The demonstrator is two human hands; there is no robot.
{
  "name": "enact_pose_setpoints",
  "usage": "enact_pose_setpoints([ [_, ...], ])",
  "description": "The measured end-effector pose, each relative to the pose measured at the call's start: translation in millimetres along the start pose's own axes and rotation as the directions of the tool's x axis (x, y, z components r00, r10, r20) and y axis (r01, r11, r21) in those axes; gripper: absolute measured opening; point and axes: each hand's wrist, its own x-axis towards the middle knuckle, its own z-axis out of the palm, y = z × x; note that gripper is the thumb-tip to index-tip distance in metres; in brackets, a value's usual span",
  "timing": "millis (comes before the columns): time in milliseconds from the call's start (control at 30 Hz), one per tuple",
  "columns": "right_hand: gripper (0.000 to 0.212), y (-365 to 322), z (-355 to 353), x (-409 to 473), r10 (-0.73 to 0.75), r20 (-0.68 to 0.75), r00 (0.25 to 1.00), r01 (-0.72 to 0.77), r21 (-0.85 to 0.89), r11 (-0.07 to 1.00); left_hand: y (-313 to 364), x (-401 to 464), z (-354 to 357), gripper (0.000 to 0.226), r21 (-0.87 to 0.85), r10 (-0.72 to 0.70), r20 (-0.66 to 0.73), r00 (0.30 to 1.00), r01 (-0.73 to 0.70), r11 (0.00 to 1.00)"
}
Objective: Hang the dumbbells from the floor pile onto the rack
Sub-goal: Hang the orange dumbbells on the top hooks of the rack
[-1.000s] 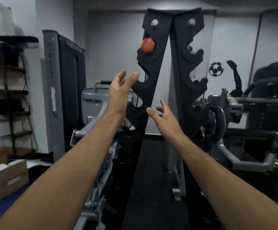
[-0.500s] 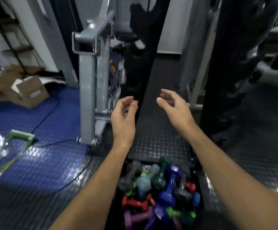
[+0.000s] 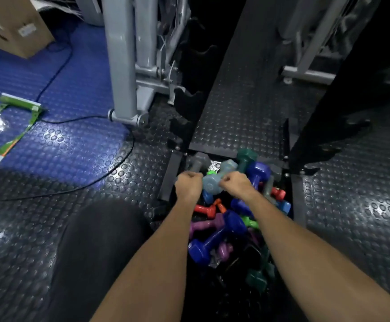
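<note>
A pile of several coloured dumbbells lies on the floor inside the base of the black rack. My left hand grips the handle of a grey dumbbell at the pile's far left. My right hand grips the handle of a pale blue-grey dumbbell beside it. Blue, purple, red, green and teal dumbbells lie around and under my forearms. The rack's notched uprights rise at left and at right.
A grey machine frame stands left of the rack, with a black cable on the blue mat. A cardboard box and a green-edged packet lie further left. My knee is at lower left. Another grey frame stands behind.
My view dropped from the rack top to the floor pile. Both hands came down from open in the air and closed on dumbbell handles.
</note>
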Motion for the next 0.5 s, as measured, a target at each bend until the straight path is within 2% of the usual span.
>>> enact_pose_setpoints([
  [133,0.022,13.9,39.9,11.3,0.035,0.111,0.993,-0.018,-0.152,0.988,-28.8,5.1,12.4,0.023,0.024,-0.072,0.071,0.995,0.070,0.997],
  [233,0.021,23.2,64.5,25.3,0.073,0.123,0.990,-0.045,-0.218,0.975,-62.4,28.5,29.6,0.023,-0.044,-0.129,0.094,0.987,0.133,0.990],
  [333,0.030,28.9,84.6,40.3,0.077,0.133,0.988,-0.039,-0.265,0.964,-67.5,26.4,31.3,0.014,-0.150,-0.212,0.087,0.973,0.223,0.963],
  [433,0.034,26.1,96.7,43.8,0.090,0.152,0.984,-0.035,-0.332,0.943,-77.4,28.6,32.0,0.025,-0.229,-0.276,0.085,0.957,0.288,0.930],
  [500,0.036,26.2,103.7,50.1,0.099,0.140,0.985,-0.039,-0.383,0.923,-86.9,34.6,33.8,0.019,-0.266,-0.318,0.093,0.944,0.331,0.905],
])
